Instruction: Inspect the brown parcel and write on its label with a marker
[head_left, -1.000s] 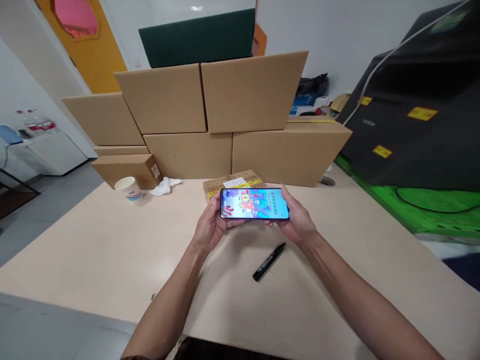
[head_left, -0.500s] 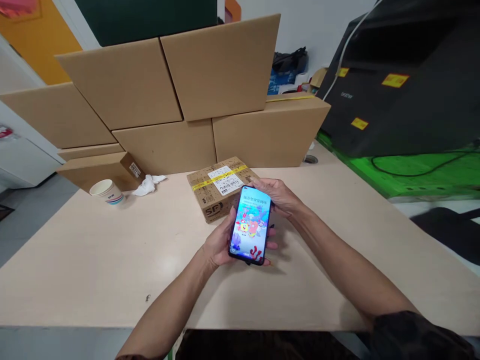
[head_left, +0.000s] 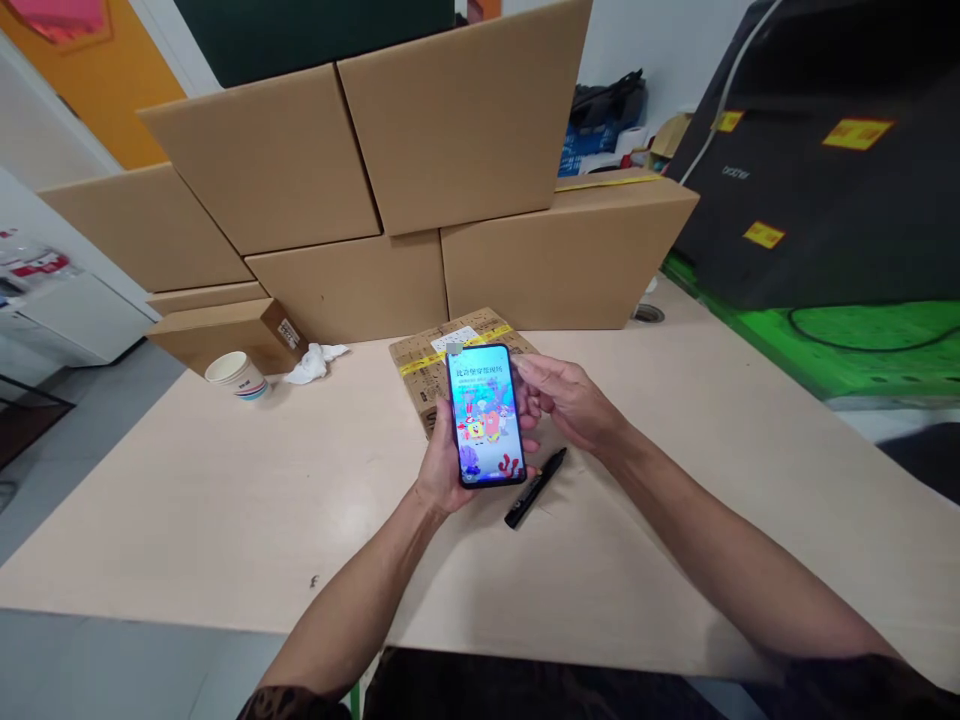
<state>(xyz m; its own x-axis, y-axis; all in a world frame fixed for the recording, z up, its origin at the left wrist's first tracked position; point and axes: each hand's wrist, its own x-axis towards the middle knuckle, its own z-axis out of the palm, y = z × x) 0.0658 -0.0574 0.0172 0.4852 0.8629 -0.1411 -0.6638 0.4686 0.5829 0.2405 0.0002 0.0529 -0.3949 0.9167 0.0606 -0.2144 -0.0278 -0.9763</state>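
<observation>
Above the counter (head_left: 225, 500) centre, a phone (head_left: 486, 415) stands upright, long axis running away from the person, screen lit and facing the camera. Left hand (head_left: 442, 470) is clamped on its lower left edge from behind. Right hand (head_left: 566, 400) sits just beside the phone's right edge, fingers loosely curled; contact unclear, holding nothing. Black marker (head_left: 535, 487) lies on the counter just below the phone, near the right hand. Small taped parcel (head_left: 424, 362) behind; paper cup (head_left: 238, 375) and crumpled tissue (head_left: 313, 362) well left, stacked cartons (head_left: 465, 130) at back.
</observation>
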